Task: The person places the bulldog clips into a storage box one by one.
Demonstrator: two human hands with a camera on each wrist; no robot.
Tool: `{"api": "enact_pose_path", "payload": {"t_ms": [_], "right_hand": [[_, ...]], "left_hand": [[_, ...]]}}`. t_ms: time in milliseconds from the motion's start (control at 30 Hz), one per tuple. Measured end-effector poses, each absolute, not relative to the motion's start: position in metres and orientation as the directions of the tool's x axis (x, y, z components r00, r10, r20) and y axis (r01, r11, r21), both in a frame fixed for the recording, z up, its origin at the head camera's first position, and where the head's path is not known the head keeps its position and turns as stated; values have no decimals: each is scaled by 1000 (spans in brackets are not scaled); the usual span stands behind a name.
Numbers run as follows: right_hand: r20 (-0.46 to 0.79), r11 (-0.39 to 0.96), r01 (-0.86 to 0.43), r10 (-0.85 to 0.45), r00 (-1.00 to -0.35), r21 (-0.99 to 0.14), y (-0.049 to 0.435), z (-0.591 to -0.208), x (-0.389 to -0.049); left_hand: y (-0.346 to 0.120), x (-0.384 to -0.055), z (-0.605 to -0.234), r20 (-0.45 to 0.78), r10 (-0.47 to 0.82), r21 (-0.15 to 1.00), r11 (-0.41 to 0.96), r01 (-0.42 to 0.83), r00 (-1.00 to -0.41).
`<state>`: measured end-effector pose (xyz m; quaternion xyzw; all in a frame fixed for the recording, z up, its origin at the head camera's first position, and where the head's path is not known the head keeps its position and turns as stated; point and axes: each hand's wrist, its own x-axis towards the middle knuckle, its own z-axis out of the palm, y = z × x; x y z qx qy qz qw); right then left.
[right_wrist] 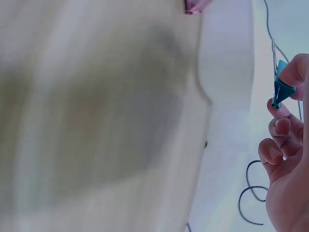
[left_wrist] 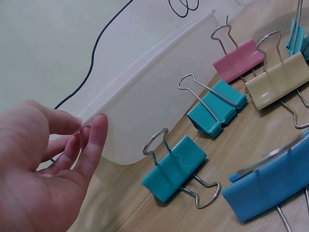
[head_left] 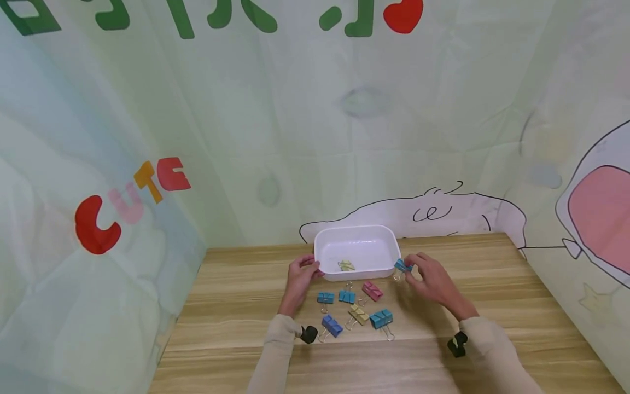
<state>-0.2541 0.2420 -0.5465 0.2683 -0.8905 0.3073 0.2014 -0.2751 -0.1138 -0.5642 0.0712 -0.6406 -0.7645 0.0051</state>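
Observation:
My left hand (head_left: 299, 280) pinches the left rim of a white plastic tray (head_left: 357, 275) between thumb and fingers. Beyond the tray's right end, my right hand (head_left: 433, 278) holds a teal binder clip (head_left: 401, 265) between thumb and fingertips, raised off the table in the right wrist view. Inside the tray lies a yellow binder clip (head_left: 346, 266). Several binder clips are scattered in front of it: two small teal ones, a pink one (head_left: 372, 291), a yellow one (head_left: 359, 314), a blue one (head_left: 332, 325) and a larger teal one (head_left: 381, 318).
The wood-grain table (head_left: 236, 328) ends at a printed cloth backdrop (head_left: 246, 164), and the tray stands near that back edge. Cloth also rises along the left and right sides. Dark wrist bands (head_left: 458, 345) sit at both cuffs.

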Motion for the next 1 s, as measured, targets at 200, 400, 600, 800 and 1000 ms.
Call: {"api": "enact_pose_path", "payload": {"t_ms": [200,400,600,800,1000], "right_hand": [[479,677,-581,-366,-798,-451,226,-530,-272],[458,670,-593,-397,-795,-447,205,-514,-285],[423,671,-589,-421,-802,-450,188,-509,-296],[396,675,-578,-426,-813,-459,177,-511,-301],[403,677,-583,-428,-809,-450,172,-515,-302]], "left_hand": [[-115,-276,-562,-95,-93,982,-173,-78,-991],[-116,-275,-560,-105,-95,983,-163,-88,-990],[-116,-275,-561,-105,-87,982,-169,-89,-991],[-116,-275,-562,-105,-86,983,-160,-91,-991],[-116,-274,-561,-95,-86,984,-158,-81,-992]]}}
